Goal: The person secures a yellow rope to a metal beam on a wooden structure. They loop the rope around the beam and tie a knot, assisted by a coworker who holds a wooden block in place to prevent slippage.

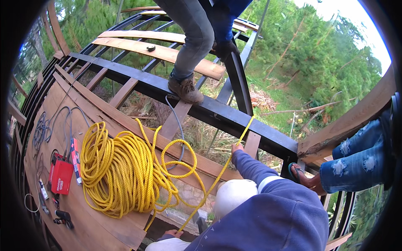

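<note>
Neither my left hand nor my right hand shows in the picture. Just below me leans a person in a blue sweatshirt (268, 217) and a white cap (235, 196). That person's outstretched hand (237, 148) grips a yellow rope (222, 172) near a black metal beam (217, 117). Lower down, another hand (173, 233), which seems to be the same person's, also holds the rope. The rope runs up to the foot of a curved black metal piece (238, 83). A big loose coil of yellow rope (119, 171) lies on the wooden boards to the left.
A person in grey trousers (194, 37) stands on the beam, a gloved hand at the curved piece. Ripped jeans (356, 161) show a third person at right. A red machine (60, 173) with cables sits on the boards (42, 221). Gaps between beams open onto the ground below.
</note>
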`<state>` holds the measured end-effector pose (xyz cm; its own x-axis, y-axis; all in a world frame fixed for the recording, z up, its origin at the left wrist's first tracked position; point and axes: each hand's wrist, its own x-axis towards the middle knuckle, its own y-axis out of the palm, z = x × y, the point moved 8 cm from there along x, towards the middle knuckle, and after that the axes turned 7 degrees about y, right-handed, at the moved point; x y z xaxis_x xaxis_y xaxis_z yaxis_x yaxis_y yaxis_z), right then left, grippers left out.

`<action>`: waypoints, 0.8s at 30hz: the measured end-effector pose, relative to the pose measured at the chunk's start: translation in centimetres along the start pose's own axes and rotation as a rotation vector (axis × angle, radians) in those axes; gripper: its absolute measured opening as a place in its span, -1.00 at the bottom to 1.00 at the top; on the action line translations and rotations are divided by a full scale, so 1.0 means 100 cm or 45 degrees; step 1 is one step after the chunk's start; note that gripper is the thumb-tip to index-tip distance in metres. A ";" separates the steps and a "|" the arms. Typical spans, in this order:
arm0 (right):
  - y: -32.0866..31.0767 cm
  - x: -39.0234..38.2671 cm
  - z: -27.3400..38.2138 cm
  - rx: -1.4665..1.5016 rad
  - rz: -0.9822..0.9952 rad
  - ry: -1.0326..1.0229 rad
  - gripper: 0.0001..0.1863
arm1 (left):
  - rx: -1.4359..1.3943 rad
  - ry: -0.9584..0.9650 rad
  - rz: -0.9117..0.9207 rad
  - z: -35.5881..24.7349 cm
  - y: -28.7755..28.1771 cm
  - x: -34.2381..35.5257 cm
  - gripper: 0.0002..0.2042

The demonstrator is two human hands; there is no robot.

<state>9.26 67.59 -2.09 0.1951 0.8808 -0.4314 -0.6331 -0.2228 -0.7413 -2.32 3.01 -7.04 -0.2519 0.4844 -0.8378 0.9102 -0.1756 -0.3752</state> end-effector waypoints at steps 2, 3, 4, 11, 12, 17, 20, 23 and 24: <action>-0.003 0.010 -0.007 -0.006 -0.030 -0.001 -0.56 | 0.008 -0.010 -0.003 -0.010 -0.004 -0.003 -0.55; 0.001 0.005 -0.004 0.004 -0.020 -0.008 -0.56 | -0.039 -0.033 0.014 -0.006 -0.006 -0.003 -0.55; 0.003 0.000 0.000 0.014 -0.012 -0.013 -0.57 | -0.086 -0.055 0.032 -0.002 -0.007 -0.003 -0.55; 0.011 -0.019 0.013 0.079 0.075 0.048 -0.53 | -0.075 -0.092 0.056 0.006 -0.010 -0.004 -0.58; 0.004 -0.012 0.007 0.061 0.063 0.059 -0.53 | -0.101 -0.043 0.035 -0.008 -0.011 -0.006 -0.52; -0.006 -0.024 0.008 0.069 0.004 0.016 -0.56 | -0.107 -0.017 0.021 -0.015 -0.007 -0.010 -0.58; -0.004 -0.023 0.013 0.106 -0.038 -0.048 -0.55 | -0.080 0.011 -0.030 -0.008 -0.003 -0.005 -0.62; -0.002 -0.018 0.005 0.163 -0.084 -0.010 -0.55 | -0.086 0.071 -0.057 -0.008 -0.001 -0.007 -0.58; -0.001 -0.013 0.002 0.154 -0.095 -0.012 -0.55 | -0.093 0.096 -0.061 -0.010 -0.001 -0.007 -0.56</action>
<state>8.95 66.58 -1.37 0.2383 0.8969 -0.3724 -0.7029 -0.1054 -0.7035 -1.94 3.59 -5.99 -0.2726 0.5541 -0.7865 0.9200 -0.0891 -0.3817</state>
